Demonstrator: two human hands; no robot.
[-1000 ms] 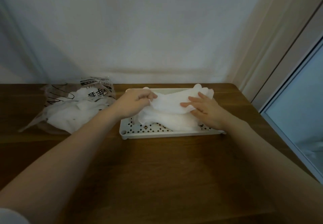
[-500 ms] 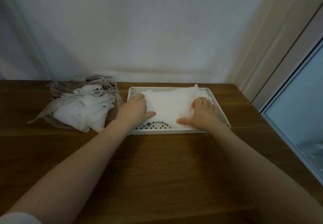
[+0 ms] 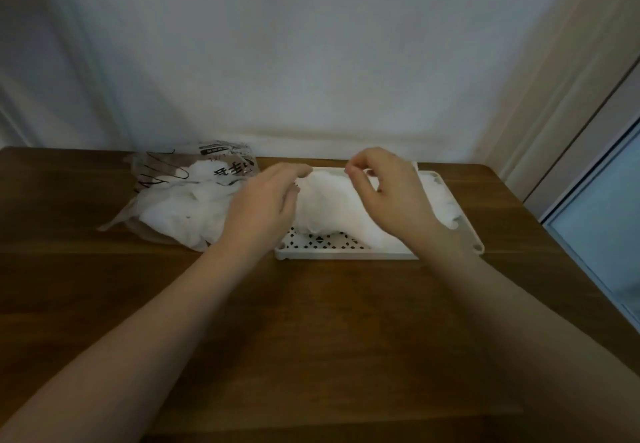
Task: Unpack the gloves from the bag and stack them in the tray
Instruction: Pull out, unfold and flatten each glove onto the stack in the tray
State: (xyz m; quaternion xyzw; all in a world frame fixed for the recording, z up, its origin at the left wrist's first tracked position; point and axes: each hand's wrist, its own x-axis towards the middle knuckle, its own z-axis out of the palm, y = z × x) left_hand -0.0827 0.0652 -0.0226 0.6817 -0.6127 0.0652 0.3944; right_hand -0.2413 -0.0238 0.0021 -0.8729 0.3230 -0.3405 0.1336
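Head view: thin white gloves [image 3: 341, 205] lie stacked in the white perforated plastic tray [image 3: 464, 221], just beside the clear printed plastic bag [image 3: 180, 197] on the brown wooden tabletop [image 3: 311, 321], keeping transfers short. Left hand [image 3: 265, 200] hovers relaxed, empty; right hand [image 3: 388, 193] loosely curled, apparently empty.

The tabletop [image 3: 311, 321] is dark wood with a smooth, faintly sheened grain, the tray [image 3: 346, 255] looks like matt white plastic with a perforated floor, the gloves [image 3: 332, 200] in it are thin, crinkly white film, and the bag [image 3: 166, 172] is glossy clear printed plastic.
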